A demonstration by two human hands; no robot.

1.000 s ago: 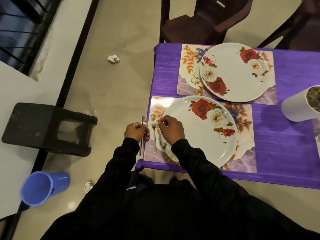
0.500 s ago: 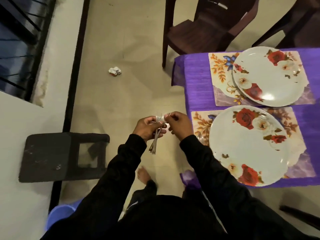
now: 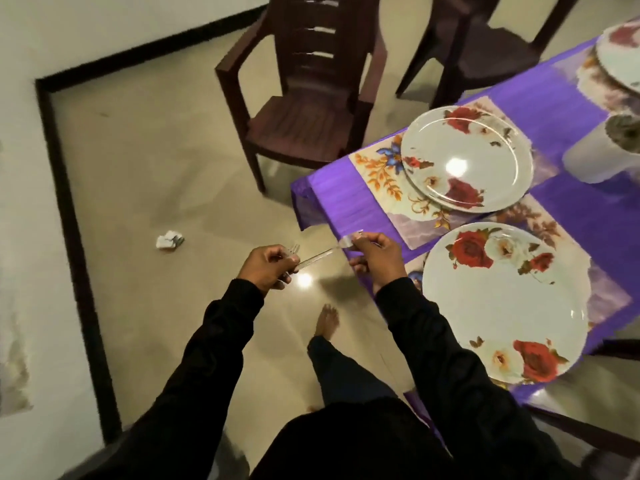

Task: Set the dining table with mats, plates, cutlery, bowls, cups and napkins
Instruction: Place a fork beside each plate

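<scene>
You stand at the corner of a table (image 3: 568,216) covered in purple cloth, looking down at your own two arms in black sleeves, both held out over the pale floor (image 3: 145,188) just short of the table's edge. Your left hand (image 3: 268,270) is curled into a fist with the knuckles up, closed around a fork (image 3: 294,250) whose tines poke up out of the top of the fist. Your right hand (image 3: 375,256) sits a little higher and nearer the table, fingers folded in, pinching the head end of a second utensil (image 3: 323,253); its thin shiny handle slants down toward the left fist, and blur hides whether it is a fork or a spoon. The two hands are near each other but apart, joined only by that handle. On the table to the right, a flowered near plate (image 3: 505,303) rests on a patterned mat (image 3: 602,296) just beside your right wrist. Beyond it a far plate (image 3: 465,157) with the same roses lies on its own far mat (image 3: 377,171). A white cup (image 3: 595,154) stands near the right edge. A dark brown chair (image 3: 304,109) waits at the table's far corner, and a crumpled bit of paper (image 3: 169,240) lies on the floor to the left of your hands.
</scene>
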